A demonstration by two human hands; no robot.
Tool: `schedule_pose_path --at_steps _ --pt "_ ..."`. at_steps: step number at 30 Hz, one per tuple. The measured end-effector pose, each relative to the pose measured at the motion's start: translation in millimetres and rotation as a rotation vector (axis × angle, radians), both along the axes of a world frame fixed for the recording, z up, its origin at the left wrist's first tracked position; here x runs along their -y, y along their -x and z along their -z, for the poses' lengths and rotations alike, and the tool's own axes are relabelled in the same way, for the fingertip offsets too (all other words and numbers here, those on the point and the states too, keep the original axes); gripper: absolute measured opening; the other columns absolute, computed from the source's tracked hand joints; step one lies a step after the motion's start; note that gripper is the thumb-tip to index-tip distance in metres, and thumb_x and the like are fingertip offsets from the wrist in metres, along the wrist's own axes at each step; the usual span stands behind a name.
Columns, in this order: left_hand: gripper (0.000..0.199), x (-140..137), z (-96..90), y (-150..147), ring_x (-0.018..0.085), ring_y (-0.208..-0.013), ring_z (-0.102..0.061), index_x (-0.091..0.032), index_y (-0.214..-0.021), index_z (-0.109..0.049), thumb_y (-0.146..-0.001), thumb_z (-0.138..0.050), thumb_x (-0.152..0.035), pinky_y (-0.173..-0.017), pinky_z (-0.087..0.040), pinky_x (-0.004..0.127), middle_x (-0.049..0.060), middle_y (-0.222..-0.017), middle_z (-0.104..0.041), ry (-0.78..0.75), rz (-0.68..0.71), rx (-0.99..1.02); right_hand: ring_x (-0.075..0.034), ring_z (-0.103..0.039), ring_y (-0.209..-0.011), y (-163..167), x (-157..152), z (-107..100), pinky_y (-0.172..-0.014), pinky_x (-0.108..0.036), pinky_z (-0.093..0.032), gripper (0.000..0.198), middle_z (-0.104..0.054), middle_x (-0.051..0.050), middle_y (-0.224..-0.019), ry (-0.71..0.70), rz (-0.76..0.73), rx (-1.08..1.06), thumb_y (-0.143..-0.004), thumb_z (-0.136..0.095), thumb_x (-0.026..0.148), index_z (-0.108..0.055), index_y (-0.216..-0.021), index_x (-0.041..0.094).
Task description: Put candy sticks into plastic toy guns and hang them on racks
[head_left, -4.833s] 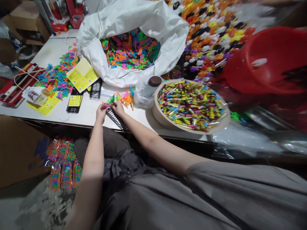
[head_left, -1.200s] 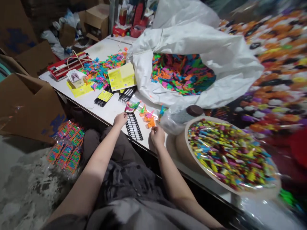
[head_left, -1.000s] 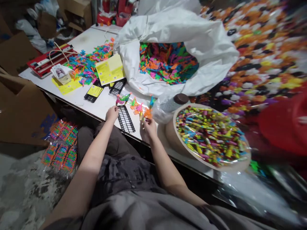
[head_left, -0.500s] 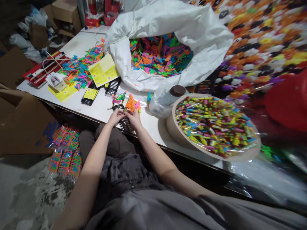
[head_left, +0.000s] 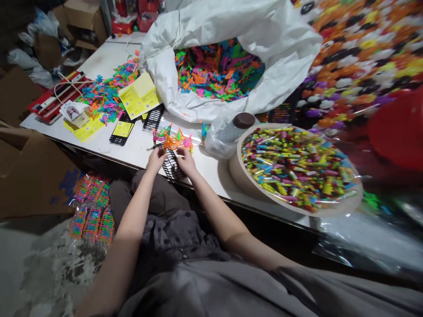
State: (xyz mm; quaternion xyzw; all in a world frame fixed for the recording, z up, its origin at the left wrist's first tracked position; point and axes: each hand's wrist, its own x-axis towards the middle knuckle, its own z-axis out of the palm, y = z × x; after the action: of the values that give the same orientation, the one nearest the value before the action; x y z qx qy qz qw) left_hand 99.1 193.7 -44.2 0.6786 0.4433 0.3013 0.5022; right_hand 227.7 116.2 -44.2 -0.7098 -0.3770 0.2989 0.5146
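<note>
My left hand point(head_left: 156, 160) and my right hand point(head_left: 187, 161) are at the table's front edge, a small gap between them. Their fingers are curled at the two lower ends of an orange plastic figure point(head_left: 170, 142), which appears gripped from both sides. Below it, a black plastic grid rack point(head_left: 172, 168) lies between my hands, partly covered by them. Pink and green figures point(head_left: 161, 133) stand just behind my left fingers. A pink figure point(head_left: 188, 141) is beside the orange one, close to my right fingers. Fine finger contact is too small to see clearly.
A white sack point(head_left: 280, 48) of colourful figures stands behind. To the right are a beige tub point(head_left: 235, 169) of small coloured pieces and a brown-capped bottle point(head_left: 236, 127). Yellow cards point(head_left: 140, 99), loose figures point(head_left: 107, 94) and a red sealer-like device point(head_left: 54, 99) lie left.
My hands have moved apart from touching each other, the right one shifting slightly rightward. The orange figure now spreads wider and lower between them. The whole view has shifted slightly.
</note>
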Motion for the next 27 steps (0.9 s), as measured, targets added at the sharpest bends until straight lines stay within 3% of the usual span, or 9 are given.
schedule_pose_path --at_steps 2,4,10,14,17,21,23,27 --pt "0.017 -2 0.0 2 0.015 -0.079 -0.06 -0.015 -0.084 -0.053 -0.075 -0.067 -0.013 -0.074 -0.046 0.026 0.003 -0.082 -0.064 0.063 -0.078 0.0 -0.023 -0.05 -0.107 -15 6 5 -0.096 -0.04 -0.042 0.043 -0.055 -0.015 -0.115 0.065 0.206 0.234 -0.071 -0.046 0.019 -0.054 -0.112 0.011" --pt "0.016 -4 0.3 3 0.015 -0.078 -0.061 -0.015 -0.083 -0.054 -0.075 -0.067 -0.012 -0.074 -0.046 0.025 0.003 -0.081 -0.064 0.109 -0.126 0.006 -0.026 -0.049 -0.105 -28 15 10 -0.093 -0.041 -0.041 0.043 -0.056 -0.017 -0.111 0.182 0.311 0.378 -0.076 -0.049 0.026 -0.056 -0.115 0.009" --pt "0.014 -23 5.7 6 0.013 -0.077 -0.06 -0.015 -0.082 -0.052 -0.078 -0.066 -0.017 -0.071 -0.045 0.023 0.003 -0.086 -0.064 0.141 -0.375 -0.135 -0.023 -0.056 -0.087 -57 33 22 -0.079 -0.034 -0.041 0.03 -0.065 -0.012 -0.099 0.418 0.191 0.414 -0.084 -0.05 0.031 -0.068 -0.101 0.013" --pt "0.01 -34 8.7 4 0.014 -0.081 -0.062 -0.015 -0.083 -0.054 -0.079 -0.063 -0.012 -0.073 -0.044 0.023 0.004 -0.089 -0.066 0.168 -0.387 -0.164 -0.02 -0.058 -0.077 -73 36 16 -0.07 -0.029 -0.039 0.021 -0.067 -0.011 -0.088 0.519 0.1 0.365 -0.078 -0.055 0.02 -0.069 -0.091 0.011" --pt "0.009 -35 7.9 1 0.015 -0.084 -0.063 -0.016 -0.084 -0.058 -0.078 -0.064 -0.016 -0.075 -0.044 0.024 0.004 -0.091 -0.068 0.146 -0.365 -0.201 -0.02 -0.058 -0.072 -78 39 12 -0.067 -0.028 -0.04 0.018 -0.066 -0.008 -0.079 0.486 0.15 0.319 -0.074 -0.059 0.02 -0.067 -0.087 0.011" --pt "0.011 -36 7.9 -2 0.017 -0.088 -0.063 -0.017 -0.087 -0.062 -0.077 -0.066 -0.022 -0.077 -0.043 0.025 0.003 -0.093 -0.07 0.075 -0.326 -0.308 -0.016 -0.06 -0.065 -74 31 14 -0.062 -0.026 -0.043 0.026 -0.063 -0.004 -0.078 0.302 0.291 0.047 -0.069 -0.06 0.026 -0.057 -0.091 0.012" --pt "0.012 -37 10.6 -3 0.017 -0.089 -0.064 -0.018 -0.088 -0.063 -0.077 -0.066 -0.023 -0.078 -0.043 0.026 0.002 -0.094 -0.07 0.057 -0.327 -0.334 -0.015 -0.058 -0.063 -70 18 15 -0.06 -0.025 -0.044 0.025 -0.061 -0.003 -0.079 0.206 0.29 -0.04 -0.067 -0.058 0.026 -0.054 -0.089 0.014" --pt "0.013 -41 17.6 -4 0.018 -0.091 -0.064 -0.02 -0.089 -0.063 -0.077 -0.065 -0.026 -0.081 -0.042 0.027 0.001 -0.094 -0.071 0.009 -0.327 -0.382 -0.013 -0.054 -0.068 -58 -26 20 -0.067 -0.027 -0.046 0.017 -0.059 -0.003 -0.08 0.07 0.188 0.022 -0.065 -0.055 0.019 -0.052 -0.081 0.015"
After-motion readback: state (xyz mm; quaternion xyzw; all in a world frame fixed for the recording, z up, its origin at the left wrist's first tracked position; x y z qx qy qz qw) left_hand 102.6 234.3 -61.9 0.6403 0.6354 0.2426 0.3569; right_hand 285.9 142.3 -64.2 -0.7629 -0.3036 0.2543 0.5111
